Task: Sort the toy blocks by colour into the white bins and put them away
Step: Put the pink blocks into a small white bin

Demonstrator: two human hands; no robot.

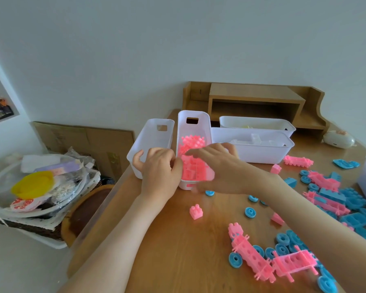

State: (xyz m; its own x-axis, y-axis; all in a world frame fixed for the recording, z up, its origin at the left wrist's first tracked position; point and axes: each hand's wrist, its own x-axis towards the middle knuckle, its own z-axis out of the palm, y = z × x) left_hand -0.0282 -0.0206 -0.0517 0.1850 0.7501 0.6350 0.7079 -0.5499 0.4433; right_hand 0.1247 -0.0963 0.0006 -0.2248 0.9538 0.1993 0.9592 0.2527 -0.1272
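Two bins (150, 142) side by side, loose blocks (325, 199) right, shelf (256, 100) behind

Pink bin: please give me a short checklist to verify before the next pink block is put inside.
1. Pink bin holds only pink: ok.
2. Space left in it: ok.
3. Left hand steadies the bin: ok, it touches the wall.
4. Right hand empty: cannot tell, it is blurred.
5. Loose pink block within reach: ok.
6. Empty bin ready for blue: ok.

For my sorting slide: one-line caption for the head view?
Both hands at the white bin of pink blocks; blue wheels remain on the table.
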